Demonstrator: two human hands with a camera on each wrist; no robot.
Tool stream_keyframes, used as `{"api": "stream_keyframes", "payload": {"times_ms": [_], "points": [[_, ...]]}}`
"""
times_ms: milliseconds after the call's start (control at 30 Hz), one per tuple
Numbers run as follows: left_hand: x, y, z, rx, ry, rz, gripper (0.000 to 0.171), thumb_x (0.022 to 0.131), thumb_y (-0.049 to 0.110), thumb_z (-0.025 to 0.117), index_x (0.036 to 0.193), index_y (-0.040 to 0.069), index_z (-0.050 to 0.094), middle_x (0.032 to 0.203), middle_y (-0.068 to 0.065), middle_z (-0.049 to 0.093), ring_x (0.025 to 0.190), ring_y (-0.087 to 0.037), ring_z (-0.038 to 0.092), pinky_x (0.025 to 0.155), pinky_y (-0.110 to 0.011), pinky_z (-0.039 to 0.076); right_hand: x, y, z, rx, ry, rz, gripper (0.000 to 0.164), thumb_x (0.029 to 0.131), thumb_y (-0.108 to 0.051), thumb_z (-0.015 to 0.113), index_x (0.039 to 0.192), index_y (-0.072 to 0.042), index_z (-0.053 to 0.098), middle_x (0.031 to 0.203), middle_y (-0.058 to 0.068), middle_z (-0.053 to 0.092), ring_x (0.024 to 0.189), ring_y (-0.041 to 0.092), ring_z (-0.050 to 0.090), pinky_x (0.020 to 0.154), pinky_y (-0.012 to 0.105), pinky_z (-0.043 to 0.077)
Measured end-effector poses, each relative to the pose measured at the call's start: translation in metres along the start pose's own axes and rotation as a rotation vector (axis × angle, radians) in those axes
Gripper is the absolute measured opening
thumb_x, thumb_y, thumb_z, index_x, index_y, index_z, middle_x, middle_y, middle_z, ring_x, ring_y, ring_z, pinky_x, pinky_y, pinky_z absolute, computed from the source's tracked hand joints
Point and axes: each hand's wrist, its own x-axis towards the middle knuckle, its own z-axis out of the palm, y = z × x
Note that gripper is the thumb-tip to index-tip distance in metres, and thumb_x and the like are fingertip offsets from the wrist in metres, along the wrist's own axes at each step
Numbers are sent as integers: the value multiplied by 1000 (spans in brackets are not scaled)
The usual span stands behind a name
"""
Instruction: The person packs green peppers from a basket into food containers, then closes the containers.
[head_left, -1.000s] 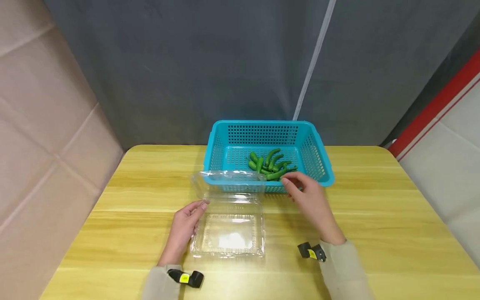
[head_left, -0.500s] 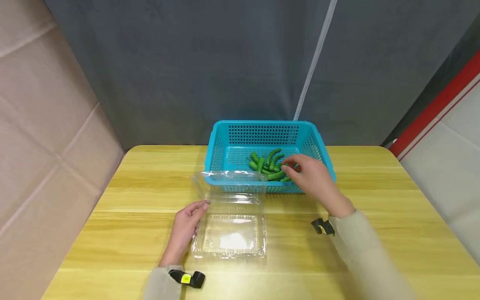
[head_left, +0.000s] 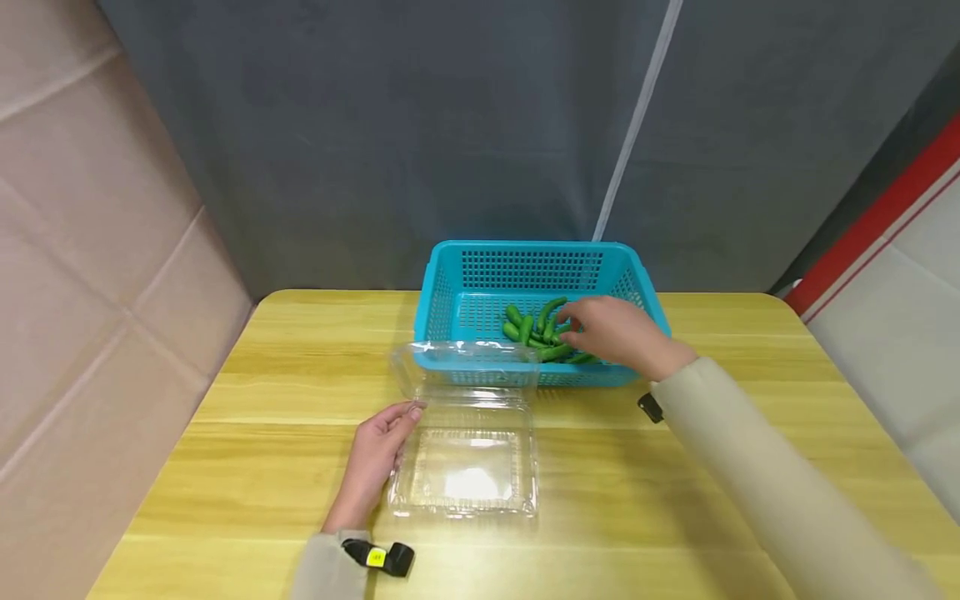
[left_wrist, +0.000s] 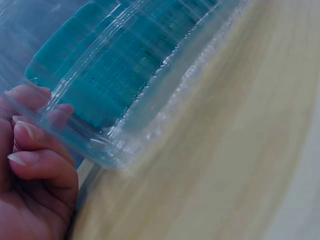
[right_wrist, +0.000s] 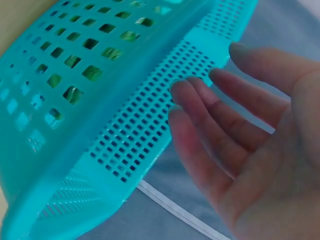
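Note:
A clear plastic clamshell container (head_left: 468, 479) lies on the table with its lid raised toward the basket. My left hand (head_left: 375, 450) pinches its left edge near the hinge; in the left wrist view, one fingertip of the hand (left_wrist: 42, 165) shows through the clear wall. Behind the container, a blue perforated basket (head_left: 600, 375) holds several green chili peppers (head_left: 527, 329). Over the peppers, inside the basket's right half, is my right hand (head_left: 615, 329), fingers pointing left. The right wrist view shows this hand (right_wrist: 245, 140) with thumb and fingers apart, nothing visible between them.
A light wooden table (head_left: 247, 467) carries everything. Close behind the basket hangs a dark grey curtain (head_left: 375, 150). A pale padded wall (head_left: 75, 292) stands on the left, and a white panel with a red strip (head_left: 877, 221) on the right.
My right hand has moved from the basket's front rim up and further in over the peppers, its forearm swinging in from the right. My left hand keeps hold of the container.

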Motion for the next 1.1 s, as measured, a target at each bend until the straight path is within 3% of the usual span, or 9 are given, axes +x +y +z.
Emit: {"api": "stream_keyframes", "payload": {"times_ms": [200,500,600,667,733,800,1100], "points": [[2,4,1,-27,-22,-21,30,84,32,62,108,16,63,53,0,41,37,-8,34,30,-24,29,14,2,2,-6,-115,18,27,88,-24,57,111,-11,61,107,5,61,84,16,56,75,37,47],[0,0,3,-8,6,14,36,78,47,63,104,22,65,50,1,38,38,-9,32,30,-24,29,30,1,10,-25,-264,93,36,89,-28,54,119,-8,55,121,9,54,106,26,51,85,44,43],[0,-1,3,-6,7,5,36,77,47,64,104,23,65,51,0,38,38,-10,32,30,-24,29,36,0,16,-41,-300,135,24,89,-29,54,103,-10,59,97,3,58,85,19,54,73,37,45],[0,-2,2,-5,11,-1,36,76,47,64,103,23,65,51,1,39,38,-9,32,30,-24,29,39,-2,19,-50,-318,164,19,88,-30,55,85,-12,57,75,0,49,66,15,45,61,33,39],[0,-2,1,-6,15,-6,37,76,47,64,104,23,65,52,1,40,38,-9,33,30,-24,30,41,-4,21,-62,-328,184,25,88,-31,56,71,-14,47,63,-1,34,57,14,33,54,32,31],[0,-2,1,-5,19,-9,37,76,47,64,104,23,65,53,1,41,38,-9,33,31,-23,30,42,-6,23,-70,-333,195,31,87,-32,57,66,-15,42,61,0,30,55,14,29,53,31,29],[0,-3,1,13,15,0,36,77,47,64,104,23,65,52,1,39,38,-9,33,30,-25,31,47,-6,31,-95,-343,205,30,86,-32,57,64,-15,46,61,1,41,57,17,41,53,33,34]]}}
